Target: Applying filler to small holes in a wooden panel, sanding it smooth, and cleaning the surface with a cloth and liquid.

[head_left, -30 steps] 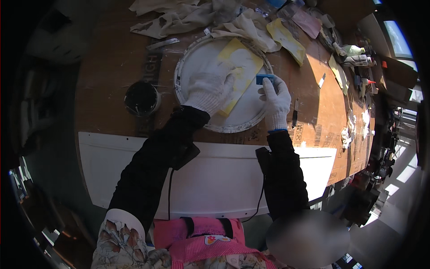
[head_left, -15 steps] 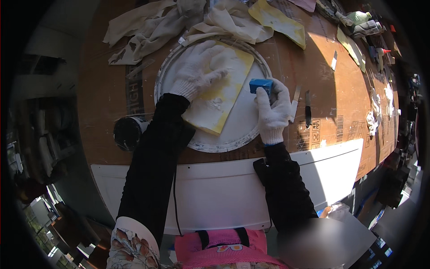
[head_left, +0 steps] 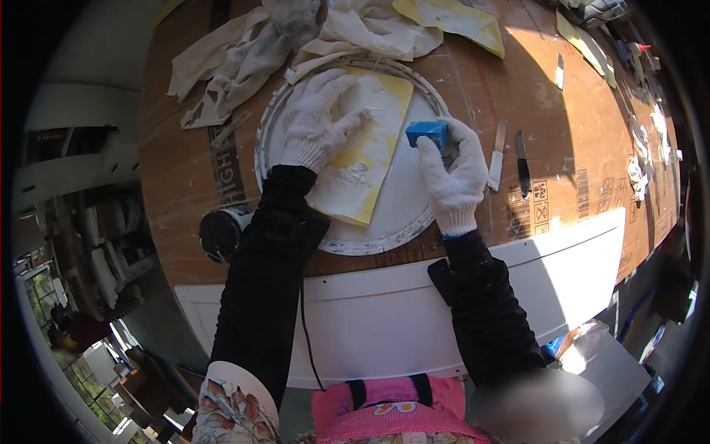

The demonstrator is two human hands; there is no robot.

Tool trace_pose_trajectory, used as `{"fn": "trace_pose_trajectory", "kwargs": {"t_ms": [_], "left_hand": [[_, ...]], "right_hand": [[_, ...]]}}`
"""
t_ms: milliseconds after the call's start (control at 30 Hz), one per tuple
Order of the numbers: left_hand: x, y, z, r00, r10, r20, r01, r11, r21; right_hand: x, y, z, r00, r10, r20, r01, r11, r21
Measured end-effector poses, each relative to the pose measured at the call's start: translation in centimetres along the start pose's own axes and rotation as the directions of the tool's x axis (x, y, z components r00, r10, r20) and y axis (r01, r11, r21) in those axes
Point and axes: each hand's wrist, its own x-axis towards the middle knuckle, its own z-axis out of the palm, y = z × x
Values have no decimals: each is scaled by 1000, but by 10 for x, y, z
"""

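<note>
My left hand [head_left: 318,122], in a white knit glove, lies with its fingers spread on a yellow sheet [head_left: 379,155] coated in patches with white powder or paste. Under that sheet is a round white disc [head_left: 405,203] with a raised, smudged rim, like a bucket lid or turntable. Over the disc's right side, my right hand [head_left: 458,174], also gloved, grips a small blue block [head_left: 427,133] between thumb and fingers. The block is held apart from the yellow sheet. Part of the sheet is hidden by my left hand.
Crumpled off-white cloths [head_left: 370,33] lie beyond the disc. To the right are a putty knife [head_left: 497,159] and a black-handled knife [head_left: 522,163]. A dark round can [head_left: 220,235] stands by my left forearm. A white panel [head_left: 370,318] lines the table's near edge.
The whole view has shifted and turned slightly. My left fingers look more spread on the sheet; my right hand still grips the blue block over the disc.
</note>
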Motion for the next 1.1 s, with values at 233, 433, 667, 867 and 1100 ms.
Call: {"fn": "trace_pose_trajectory", "kwargs": {"t_ms": [233,433,667,867,1100], "left_hand": [[2,-8,8,997,33,-67,-33,999,-6],[3,-13,10,995,53,-85,-61,993,-103],[-5,0,-15,998,51,-26,-55,981,-187],[-73,80,-20,937,-312,155,299,492,-817],[-121,85,-31,814,-562,149,480,504,-718]], "right_hand": [[-1,2,2,999,-39,-26,40,998,44],[-1,2,4,999,-46,-19,46,998,43],[3,-6,1,994,-86,65,88,995,-43],[-20,-58,-5,949,19,315,23,991,-129],[-6,-59,-80,986,-26,166,86,925,-369]]}}
